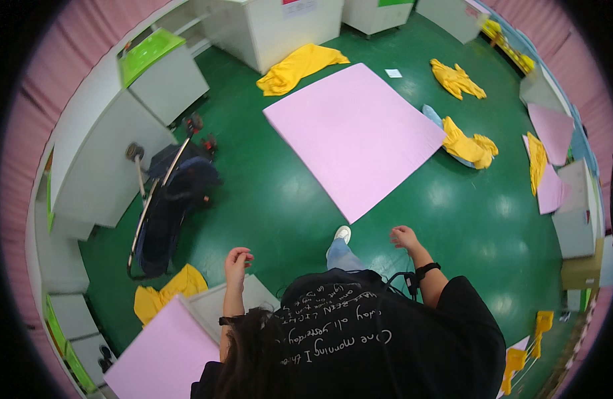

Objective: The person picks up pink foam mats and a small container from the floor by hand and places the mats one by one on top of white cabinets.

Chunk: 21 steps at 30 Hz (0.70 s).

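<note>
My left hand (239,258) hangs in the air at my left side, its fingers loosely bent and apart, with nothing visible in it. On the other side, my right hand (404,237) is also raised off everything, fingers relaxed and empty. Ahead of both hands a large pink square mat (360,139) lies on the green floor, one corner pointing toward my white shoe (343,233). Below my left hand is a pale grey panel or box (210,307), beside a second pink mat (163,352). Neither hand touches a mat.
A dark folding stroller (170,213) lies to the left, near white cabinets (110,159). Yellow cloths lie about, one (300,68) behind the mat and another (471,145) over a light-blue thing at its right corner. More pink pieces (551,133) lean at the far right.
</note>
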Each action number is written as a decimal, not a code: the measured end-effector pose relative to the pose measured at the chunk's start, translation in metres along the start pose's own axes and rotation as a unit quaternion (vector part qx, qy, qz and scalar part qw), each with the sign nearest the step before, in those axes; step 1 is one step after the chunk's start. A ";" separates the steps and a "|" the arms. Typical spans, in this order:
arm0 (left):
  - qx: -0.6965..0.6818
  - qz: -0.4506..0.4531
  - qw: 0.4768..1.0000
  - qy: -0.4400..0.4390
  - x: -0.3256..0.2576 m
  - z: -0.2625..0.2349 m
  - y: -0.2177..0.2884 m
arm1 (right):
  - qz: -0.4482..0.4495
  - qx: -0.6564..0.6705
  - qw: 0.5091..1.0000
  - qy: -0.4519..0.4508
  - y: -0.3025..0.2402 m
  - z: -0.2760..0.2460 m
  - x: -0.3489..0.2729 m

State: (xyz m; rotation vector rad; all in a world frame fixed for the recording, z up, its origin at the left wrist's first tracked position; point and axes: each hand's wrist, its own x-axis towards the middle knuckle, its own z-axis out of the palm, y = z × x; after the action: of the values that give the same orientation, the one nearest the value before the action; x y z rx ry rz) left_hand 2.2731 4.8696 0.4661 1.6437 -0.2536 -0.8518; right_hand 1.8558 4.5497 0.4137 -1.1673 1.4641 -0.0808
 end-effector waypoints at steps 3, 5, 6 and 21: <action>0.034 -0.054 0.995 -0.076 0.048 0.042 0.000 | 0.039 0.010 0.999 -0.008 0.008 -0.015 0.028; 0.041 -0.073 0.992 -0.091 0.079 0.067 -0.006 | 0.050 0.009 0.999 -0.005 0.007 -0.030 0.055; 0.053 -0.083 0.990 -0.104 0.095 0.082 -0.007 | 0.054 0.014 0.998 -0.004 0.005 -0.040 0.065; 0.031 -0.240 0.957 -0.158 0.300 0.259 -0.039 | 0.061 0.024 0.998 0.023 0.004 -0.073 0.180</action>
State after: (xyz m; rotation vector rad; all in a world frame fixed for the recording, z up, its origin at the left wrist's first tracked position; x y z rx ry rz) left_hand 2.3068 4.5062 0.3068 1.6470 -0.0976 -1.4941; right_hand 1.8335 4.3900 0.3046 -1.0408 1.5633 -0.0594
